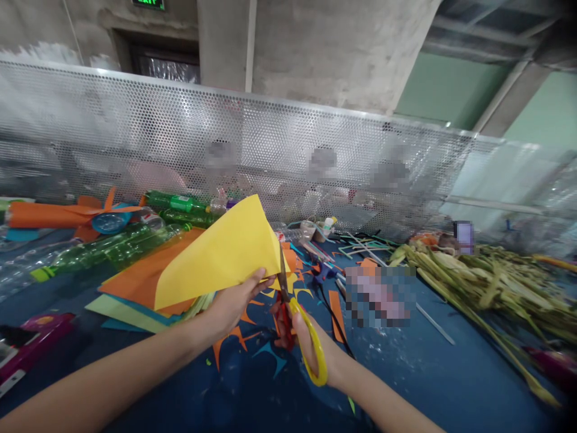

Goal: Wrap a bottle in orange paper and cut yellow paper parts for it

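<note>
A large sheet of yellow paper [220, 252] is held up over the table, its lower right part pinched in my left hand [237, 304]. My right hand [306, 340] grips a pair of scissors [311, 349] with yellow and red handles. The blades point upward at the sheet's right edge, close to my left fingertips; whether they are cutting into it I cannot tell. Behind my left wrist lies a stack of orange paper [130, 270] and pale green paper [126, 311]. Orange scraps [234, 340] and a blue scrap [273, 356] lie beneath my hands.
Green plastic bottles [108, 252] and an orange paper piece [45, 214] lie at the left. A magenta object [49, 343] sits near left. Dried stalks [482, 288] cover the right side. Straws [365, 245] lie mid-back. A perforated metal screen [270, 138] stands behind the table [406, 379].
</note>
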A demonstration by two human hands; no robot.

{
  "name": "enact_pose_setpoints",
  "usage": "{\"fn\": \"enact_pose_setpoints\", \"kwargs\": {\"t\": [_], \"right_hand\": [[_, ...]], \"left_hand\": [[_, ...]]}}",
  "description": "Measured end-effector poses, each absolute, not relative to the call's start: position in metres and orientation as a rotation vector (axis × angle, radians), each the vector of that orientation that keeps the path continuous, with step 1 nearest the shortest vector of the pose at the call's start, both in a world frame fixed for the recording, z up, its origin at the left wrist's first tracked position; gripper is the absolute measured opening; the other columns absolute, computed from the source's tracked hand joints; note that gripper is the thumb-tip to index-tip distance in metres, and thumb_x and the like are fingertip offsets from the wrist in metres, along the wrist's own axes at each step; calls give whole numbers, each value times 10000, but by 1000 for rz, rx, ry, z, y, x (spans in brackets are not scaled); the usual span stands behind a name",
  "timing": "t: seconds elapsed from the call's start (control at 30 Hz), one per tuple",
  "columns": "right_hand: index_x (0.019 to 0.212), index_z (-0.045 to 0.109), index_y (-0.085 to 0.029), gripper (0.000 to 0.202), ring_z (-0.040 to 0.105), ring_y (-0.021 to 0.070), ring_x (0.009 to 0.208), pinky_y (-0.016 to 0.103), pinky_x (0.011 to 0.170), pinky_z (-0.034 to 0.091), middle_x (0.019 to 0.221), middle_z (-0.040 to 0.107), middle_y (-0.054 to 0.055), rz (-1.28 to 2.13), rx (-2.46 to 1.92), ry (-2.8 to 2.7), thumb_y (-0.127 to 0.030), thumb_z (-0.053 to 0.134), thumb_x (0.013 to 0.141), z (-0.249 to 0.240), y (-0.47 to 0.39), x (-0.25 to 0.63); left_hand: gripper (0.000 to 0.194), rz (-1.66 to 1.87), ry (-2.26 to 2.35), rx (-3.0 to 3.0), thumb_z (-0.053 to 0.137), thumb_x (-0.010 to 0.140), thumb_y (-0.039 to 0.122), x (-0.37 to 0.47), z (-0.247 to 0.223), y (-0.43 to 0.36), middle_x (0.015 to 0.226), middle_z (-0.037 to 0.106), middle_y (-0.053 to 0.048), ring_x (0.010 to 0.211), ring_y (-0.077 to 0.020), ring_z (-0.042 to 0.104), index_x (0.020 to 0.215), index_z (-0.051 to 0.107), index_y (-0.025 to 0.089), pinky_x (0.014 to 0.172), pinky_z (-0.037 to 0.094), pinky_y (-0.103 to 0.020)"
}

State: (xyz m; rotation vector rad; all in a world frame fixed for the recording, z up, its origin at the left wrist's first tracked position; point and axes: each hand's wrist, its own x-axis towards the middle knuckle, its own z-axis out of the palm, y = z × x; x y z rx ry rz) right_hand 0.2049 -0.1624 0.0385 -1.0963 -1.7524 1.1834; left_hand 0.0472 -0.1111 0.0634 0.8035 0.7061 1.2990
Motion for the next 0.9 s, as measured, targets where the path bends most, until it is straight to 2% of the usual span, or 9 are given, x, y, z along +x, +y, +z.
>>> {"fn": "enact_pose_setpoints", "kwargs": {"t": [0.2, 0.47, 0.7, 0.9], "right_hand": [[1017, 475, -191, 459, 438, 121, 597, 309, 664, 498, 710, 387, -6, 1198, -1100, -1745, -585, 297, 861, 44, -164, 203], [1043, 477, -216, 413, 447, 118, 613, 304, 660, 496, 723, 385, -10, 1217, -1052, -1738, -548, 291, 882, 33, -160, 206], [994, 479, -214, 381, 449, 113, 599, 276, 611, 484, 710, 404, -13, 1170, -1042, -1741, -529, 292, 892, 27, -157, 205], [809, 452, -201, 411, 499, 121, 552, 250, 544, 442, 631, 454, -13, 1039, -1074, -1814, -544, 241, 896, 26, -156, 206]], "left_hand": [[432, 1322, 675, 840, 617, 779, 192, 46, 63, -113, 1265, 540, -37, 1031, -196, 597, 1202, 533, 231, 957, 440, -321], [472, 1321, 675, 852, 620, 776, 198, 46, 62, -111, 1224, 575, -33, 1021, -203, 602, 1231, 508, 254, 954, 444, -327], [426, 1330, 659, 877, 637, 758, 223, 46, 61, -111, 1206, 588, -37, 1018, -210, 604, 1176, 552, 229, 961, 439, -351], [283, 1307, 645, 889, 650, 752, 265, 45, 54, -109, 1186, 603, -30, 1036, -209, 594, 1031, 635, 220, 967, 432, -338]]}}
